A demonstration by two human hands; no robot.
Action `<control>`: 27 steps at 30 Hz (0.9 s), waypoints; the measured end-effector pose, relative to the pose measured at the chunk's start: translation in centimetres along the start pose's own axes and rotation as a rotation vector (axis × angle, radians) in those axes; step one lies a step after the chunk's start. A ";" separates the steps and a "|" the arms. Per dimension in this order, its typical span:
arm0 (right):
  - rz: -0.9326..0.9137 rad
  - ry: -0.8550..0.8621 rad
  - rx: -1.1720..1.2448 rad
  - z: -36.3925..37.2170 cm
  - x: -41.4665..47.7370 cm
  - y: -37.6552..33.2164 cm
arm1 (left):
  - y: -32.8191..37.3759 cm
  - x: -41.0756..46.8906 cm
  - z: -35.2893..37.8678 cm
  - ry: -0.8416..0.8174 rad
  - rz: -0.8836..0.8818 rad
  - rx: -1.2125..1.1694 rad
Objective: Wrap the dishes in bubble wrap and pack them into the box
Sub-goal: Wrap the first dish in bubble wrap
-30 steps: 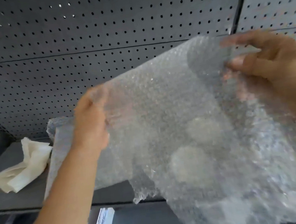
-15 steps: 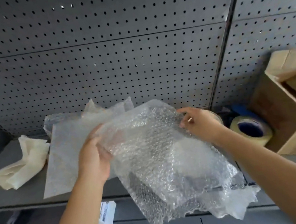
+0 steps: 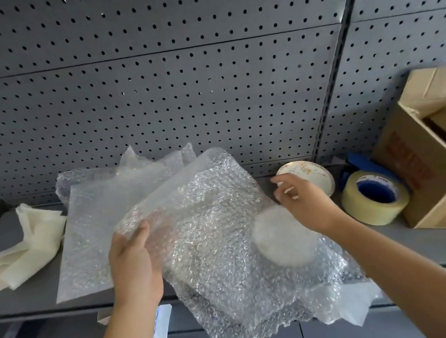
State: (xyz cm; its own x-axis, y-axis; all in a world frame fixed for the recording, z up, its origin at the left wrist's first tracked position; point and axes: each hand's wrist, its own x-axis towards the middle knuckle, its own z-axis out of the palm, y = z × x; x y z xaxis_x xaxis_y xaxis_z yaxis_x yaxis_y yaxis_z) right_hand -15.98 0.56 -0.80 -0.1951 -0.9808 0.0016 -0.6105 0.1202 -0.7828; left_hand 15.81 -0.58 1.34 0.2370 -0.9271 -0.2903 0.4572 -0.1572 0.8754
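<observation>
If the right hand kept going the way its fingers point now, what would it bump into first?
The right hand hangs open, fingers aimed up and left. Most likely it meets the raised edge of the bubble wrap sheet first. The decorated dish sits just behind the hand, though depth is hard to judge.

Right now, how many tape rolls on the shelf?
1. The clear packing tape roll sits on the shelf between the patterned dish and the cardboard box. Others may be hidden behind it.
</observation>
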 end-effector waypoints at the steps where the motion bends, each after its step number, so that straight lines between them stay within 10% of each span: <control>1: 0.032 0.030 -0.016 -0.4 -0.5 0.6 | -0.3 0.5 -0.7 0.005 0.024 0.004; 9: 0.168 0.038 -0.311 -0.9 -4.4 4.0 | 0.9 0.1 -2.8 -0.015 0.188 -0.068; 19: 0.343 -0.011 -0.075 -2.0 -3.8 3.7 | -1.7 -3.4 -0.9 0.066 0.213 0.114; 27: 0.405 0.297 0.362 -6.6 -5.5 4.8 | -3.6 -6.5 3.4 0.026 0.921 0.900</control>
State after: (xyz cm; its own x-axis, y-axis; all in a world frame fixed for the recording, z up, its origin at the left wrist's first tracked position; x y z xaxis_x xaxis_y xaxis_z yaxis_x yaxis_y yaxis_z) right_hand -22.87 7.56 -0.45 -0.5943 -0.7769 -0.2077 -0.1536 0.3632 -0.9190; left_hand 9.78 4.83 1.40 0.1758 -0.8104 0.5589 -0.6165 0.3520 0.7043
